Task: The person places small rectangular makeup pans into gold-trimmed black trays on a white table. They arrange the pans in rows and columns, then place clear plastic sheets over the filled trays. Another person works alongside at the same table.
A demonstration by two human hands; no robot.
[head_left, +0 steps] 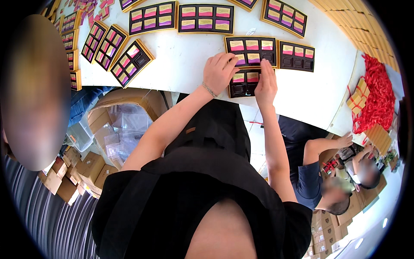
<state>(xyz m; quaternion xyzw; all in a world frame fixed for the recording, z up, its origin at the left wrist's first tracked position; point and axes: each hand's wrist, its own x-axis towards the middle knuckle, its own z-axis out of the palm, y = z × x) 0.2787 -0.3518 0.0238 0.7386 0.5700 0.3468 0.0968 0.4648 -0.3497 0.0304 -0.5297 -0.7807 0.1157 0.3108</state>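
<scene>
Over a black tray box (pixel 251 38) with gold edges my left hand (pixel 219 74) reaches in, fingers extended and slightly bent at the box's left side. That box holds several pink and purple wrapped squares, and its lower right compartment looks dark. Below it, nearer me, lies a second tray box (pixel 244 96), partly covered by my hands; two wrapped squares (pixel 252 77) show in its upper row, with dark compartments beneath. My right hand (pixel 266 85) is at that box's right side, fingers stretched upward, fingertips near the upper box's lower right corner. Nothing is visible in either hand.
Right of my hands lies another tray box (pixel 296 56), its upper row filled and lower row dark. More filled boxes (pixel 206 18) line the table's far side and left. Red ribbons (pixel 377 95) heap at right. A carton of clear plastic (pixel 129 118) stands below left; co-workers sit nearby.
</scene>
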